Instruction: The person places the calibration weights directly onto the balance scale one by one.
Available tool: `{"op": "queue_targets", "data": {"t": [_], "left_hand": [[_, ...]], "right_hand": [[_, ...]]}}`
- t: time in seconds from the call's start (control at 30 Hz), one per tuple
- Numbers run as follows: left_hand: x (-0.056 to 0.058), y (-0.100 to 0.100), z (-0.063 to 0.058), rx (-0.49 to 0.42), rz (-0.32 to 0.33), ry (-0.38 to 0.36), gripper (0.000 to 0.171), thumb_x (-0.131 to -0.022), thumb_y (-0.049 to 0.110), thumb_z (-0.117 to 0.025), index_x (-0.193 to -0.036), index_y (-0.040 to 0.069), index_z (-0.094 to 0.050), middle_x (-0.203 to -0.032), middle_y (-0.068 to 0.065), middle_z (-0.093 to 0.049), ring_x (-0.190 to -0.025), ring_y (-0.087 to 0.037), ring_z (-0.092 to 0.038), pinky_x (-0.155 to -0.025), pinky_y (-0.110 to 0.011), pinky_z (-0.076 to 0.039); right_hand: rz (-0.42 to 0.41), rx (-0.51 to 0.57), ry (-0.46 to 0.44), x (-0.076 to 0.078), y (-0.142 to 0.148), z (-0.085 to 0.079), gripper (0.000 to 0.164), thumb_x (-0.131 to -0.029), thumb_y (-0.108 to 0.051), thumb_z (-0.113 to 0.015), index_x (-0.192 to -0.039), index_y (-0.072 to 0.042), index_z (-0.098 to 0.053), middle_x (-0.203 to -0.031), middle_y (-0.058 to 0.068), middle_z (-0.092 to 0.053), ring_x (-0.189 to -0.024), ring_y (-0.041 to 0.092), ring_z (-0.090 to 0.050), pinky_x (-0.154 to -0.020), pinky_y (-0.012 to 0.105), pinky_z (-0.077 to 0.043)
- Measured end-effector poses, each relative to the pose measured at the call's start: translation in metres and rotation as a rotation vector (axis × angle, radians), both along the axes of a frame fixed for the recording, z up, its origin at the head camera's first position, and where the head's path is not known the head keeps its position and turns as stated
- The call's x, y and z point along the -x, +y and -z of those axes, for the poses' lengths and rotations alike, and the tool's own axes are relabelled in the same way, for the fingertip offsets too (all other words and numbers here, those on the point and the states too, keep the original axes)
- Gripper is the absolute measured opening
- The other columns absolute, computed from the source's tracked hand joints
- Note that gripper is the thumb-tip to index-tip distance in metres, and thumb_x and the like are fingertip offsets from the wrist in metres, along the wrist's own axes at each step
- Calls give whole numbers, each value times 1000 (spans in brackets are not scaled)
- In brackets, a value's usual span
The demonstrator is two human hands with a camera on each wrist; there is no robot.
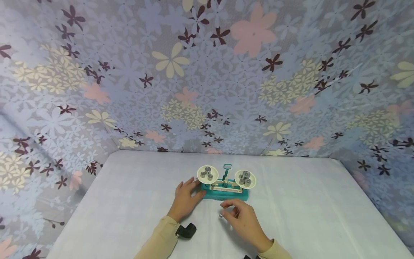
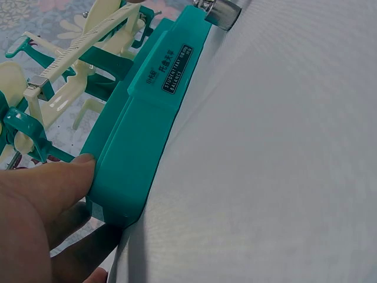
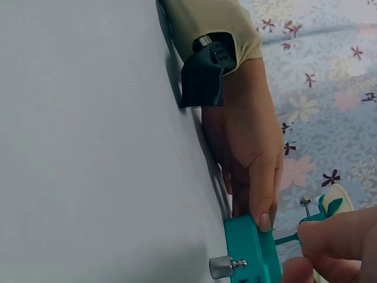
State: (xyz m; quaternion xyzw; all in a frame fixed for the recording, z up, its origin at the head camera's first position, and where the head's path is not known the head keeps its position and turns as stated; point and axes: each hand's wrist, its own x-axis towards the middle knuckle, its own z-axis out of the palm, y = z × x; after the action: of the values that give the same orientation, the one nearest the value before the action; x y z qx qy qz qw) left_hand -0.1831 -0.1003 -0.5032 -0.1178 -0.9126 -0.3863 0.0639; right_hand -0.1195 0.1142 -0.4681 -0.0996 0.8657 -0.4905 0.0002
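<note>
A teal two-pan balance (image 1: 223, 195), labelled "student tray balance" in the left wrist view, stands on the table. Steel weights lie in both cream pans: a few in the left pan (image 1: 207, 182), several in the right pan (image 1: 250, 182). My left hand (image 1: 185, 200) grips the left end of the balance's base, thumb on its upper side and other fingers around the end. In front of the base, a small steel weight (image 3: 221, 267) stands upright on the table, knob up. Above it hovers my right hand (image 1: 240, 217), fingers loosely bent, apart from the weight and holding nothing visible.
White cloth covers the table (image 1: 310, 212). A flower-patterned curtain (image 1: 207, 79) rises behind and at both sides. A black wrist camera (image 1: 186, 231) sticks out from the left sleeve, just above the tabletop.
</note>
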Motion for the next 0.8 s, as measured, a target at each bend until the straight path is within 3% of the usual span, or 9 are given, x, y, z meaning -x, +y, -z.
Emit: {"op": "queue_targets", "data": {"t": [0.23,0.53,0.8], "left_hand": [[0,0,0,0,4,-8,50,-88,40,-60,-128,9,-56,-131,-6,-54,-131,-24,-37,-112,-49,-12],[2,0,0,0,-6,-11,51,-88,43,-59,-128,11,-56,-132,-4,-54,-131,-23,-37,-112,-48,-12],[0,0,0,-2,2,-24,53,-88,45,-58,-127,10,-56,-132,-5,-54,-131,-24,-37,-112,-50,-12]], "right_hand": [[-37,3,-42,-1,2,5,21,-81,-20,-73,-100,-14,-66,-91,1,-63,-52,8,-50,-44,23,-44],[-62,-3,-98,2,5,9,24,-79,-15,-73,-102,-12,-66,-93,3,-62,-55,9,-51,-45,23,-45],[-62,-26,-98,4,5,16,22,-78,-13,-73,-99,-14,-66,-88,-1,-63,-54,8,-50,-47,22,-43]]}}
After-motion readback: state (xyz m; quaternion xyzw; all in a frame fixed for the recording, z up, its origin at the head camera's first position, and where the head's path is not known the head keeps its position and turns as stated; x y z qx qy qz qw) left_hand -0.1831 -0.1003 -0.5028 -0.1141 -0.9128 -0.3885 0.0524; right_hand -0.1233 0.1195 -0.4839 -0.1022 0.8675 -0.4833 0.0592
